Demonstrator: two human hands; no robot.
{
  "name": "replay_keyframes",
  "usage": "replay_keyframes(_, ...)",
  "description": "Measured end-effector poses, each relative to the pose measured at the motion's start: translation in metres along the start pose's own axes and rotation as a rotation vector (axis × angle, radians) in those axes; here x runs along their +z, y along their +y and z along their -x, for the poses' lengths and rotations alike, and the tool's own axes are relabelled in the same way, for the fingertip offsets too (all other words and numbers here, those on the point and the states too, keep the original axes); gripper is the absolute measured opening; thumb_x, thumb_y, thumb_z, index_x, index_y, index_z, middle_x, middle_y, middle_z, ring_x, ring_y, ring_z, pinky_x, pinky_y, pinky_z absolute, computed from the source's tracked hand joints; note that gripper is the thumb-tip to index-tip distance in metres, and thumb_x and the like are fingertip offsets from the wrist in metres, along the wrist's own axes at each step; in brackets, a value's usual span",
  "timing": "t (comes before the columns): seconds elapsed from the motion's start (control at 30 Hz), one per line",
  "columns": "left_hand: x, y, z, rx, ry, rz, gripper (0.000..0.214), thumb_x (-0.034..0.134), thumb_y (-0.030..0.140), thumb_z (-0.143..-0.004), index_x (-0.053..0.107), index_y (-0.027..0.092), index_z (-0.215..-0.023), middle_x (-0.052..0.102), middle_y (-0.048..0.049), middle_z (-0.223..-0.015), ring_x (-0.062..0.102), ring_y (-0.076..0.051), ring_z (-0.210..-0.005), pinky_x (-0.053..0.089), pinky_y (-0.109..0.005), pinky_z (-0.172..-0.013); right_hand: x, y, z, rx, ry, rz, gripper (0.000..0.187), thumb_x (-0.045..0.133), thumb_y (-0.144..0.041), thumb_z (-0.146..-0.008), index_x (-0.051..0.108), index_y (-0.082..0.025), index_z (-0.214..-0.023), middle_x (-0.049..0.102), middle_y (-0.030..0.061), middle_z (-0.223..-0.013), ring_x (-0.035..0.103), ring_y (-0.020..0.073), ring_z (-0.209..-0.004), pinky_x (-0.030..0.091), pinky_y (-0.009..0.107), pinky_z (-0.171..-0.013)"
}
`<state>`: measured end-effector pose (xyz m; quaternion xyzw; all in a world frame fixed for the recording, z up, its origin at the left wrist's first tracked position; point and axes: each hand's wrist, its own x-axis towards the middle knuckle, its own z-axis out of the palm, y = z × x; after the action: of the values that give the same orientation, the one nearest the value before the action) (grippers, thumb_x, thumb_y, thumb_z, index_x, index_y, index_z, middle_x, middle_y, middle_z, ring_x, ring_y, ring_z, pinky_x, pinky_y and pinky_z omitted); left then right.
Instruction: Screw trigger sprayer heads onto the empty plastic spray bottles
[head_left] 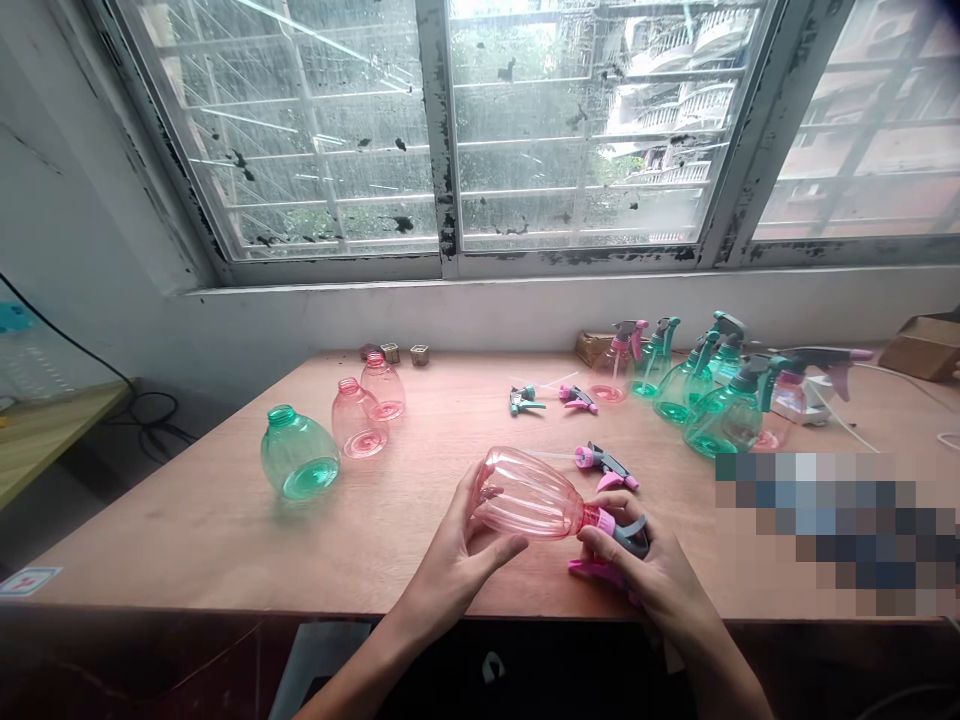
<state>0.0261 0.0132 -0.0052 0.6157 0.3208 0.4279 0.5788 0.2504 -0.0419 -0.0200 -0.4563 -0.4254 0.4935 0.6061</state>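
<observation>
While the pink spray bottle [529, 497] lies on its side just above the wooden table's [225, 520] near edge, long axis left-right, the left hand [457, 555] cups its base and the right hand [637, 570] grips the pink-and-grey trigger head [619, 535] at its neck.

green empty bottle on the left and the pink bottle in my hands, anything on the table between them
Nothing: in the head view the wooden table is bare between the green bottle and the held pink bottle. The two empty pink bottles stand farther back.
</observation>
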Motion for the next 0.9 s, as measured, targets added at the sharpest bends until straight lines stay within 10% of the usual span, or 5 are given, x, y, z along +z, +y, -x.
replay_keyframes(0.9, -0.003, -0.003, 0.003, -0.078, -0.019, -0.018, 0.099, 0.077, 0.046, -0.087, 0.018, 0.021, -0.162, 0.045, -0.0186, -0.153, 0.044, -0.034, -0.144, 0.032, -0.046, -0.12, -0.003, 0.002, -0.001, 0.006, -0.038, -0.015, 0.041, 0.087, -0.047, -0.08, 0.068, -0.02, -0.105, 0.067, -0.0021, -0.076, 0.066, 0.0159, -0.069, 0.068, 0.035, -0.068)
